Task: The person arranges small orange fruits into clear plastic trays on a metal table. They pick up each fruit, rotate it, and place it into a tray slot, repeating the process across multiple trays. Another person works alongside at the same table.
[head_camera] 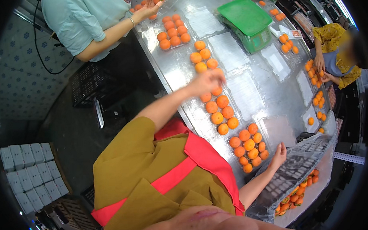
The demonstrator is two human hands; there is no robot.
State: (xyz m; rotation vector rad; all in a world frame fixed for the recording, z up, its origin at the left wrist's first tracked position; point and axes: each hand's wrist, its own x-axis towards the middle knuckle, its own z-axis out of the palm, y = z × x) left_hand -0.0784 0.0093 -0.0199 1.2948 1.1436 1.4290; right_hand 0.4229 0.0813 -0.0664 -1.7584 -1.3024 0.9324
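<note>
My left hand [206, 82], blurred, is over a clear plastic tray of orange persimmons [222, 101]. Its fingertips meet a fruit in the picture; whether they grip it I cannot tell. Beyond that hand more persimmons [204, 53] sit in a clear tray. Closer to my body is a filled tray of persimmons [249, 144]. My right hand [280, 153] is raised to the right of this tray, near a pale, flat clear tray [278, 130]. Its fingers are partly curled, with no object visible in them.
The metal table [199, 121] carries pale-lined trays [246, 91] and a green weighing scale [245, 19]. A plastic-lined crate [305, 163] of persimmons stands at my right. Co-workers handle fruit left [147, 11] and across [321, 67]. Black crates [90, 83] and stacked white boxes [33, 173] stand left.
</note>
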